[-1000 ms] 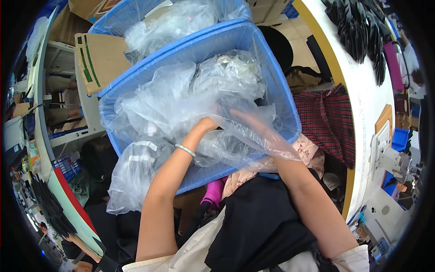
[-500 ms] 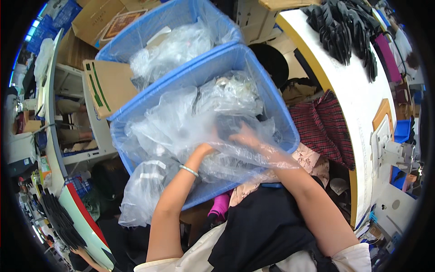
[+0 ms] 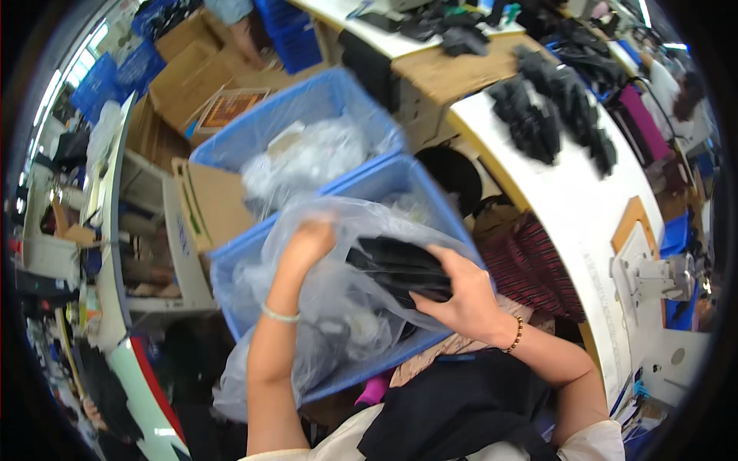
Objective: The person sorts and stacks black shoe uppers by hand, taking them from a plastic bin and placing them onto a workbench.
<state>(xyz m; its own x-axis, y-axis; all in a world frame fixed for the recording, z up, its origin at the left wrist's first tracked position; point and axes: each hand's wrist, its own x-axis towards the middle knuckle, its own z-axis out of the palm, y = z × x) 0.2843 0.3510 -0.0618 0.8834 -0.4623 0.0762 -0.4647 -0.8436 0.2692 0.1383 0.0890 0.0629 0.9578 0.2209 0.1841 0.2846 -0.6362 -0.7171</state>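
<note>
Over the blue bin point(image 3: 432, 190), near its right edge, the right hand point(image 3: 470, 303) grasps a black bundle point(image 3: 396, 265) at a clear bag's mouth point(image 3: 330, 288); we cannot tell the blurred left hand's grip point(image 3: 314, 238). Snagged film could tear, spilling it.

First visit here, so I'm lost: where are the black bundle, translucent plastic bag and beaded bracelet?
Black bundle point(image 3: 401, 270), head view: its middle.
Translucent plastic bag point(image 3: 338, 284), head view: its near wall.
Beaded bracelet point(image 3: 518, 336), head view: its visible beads.
</note>
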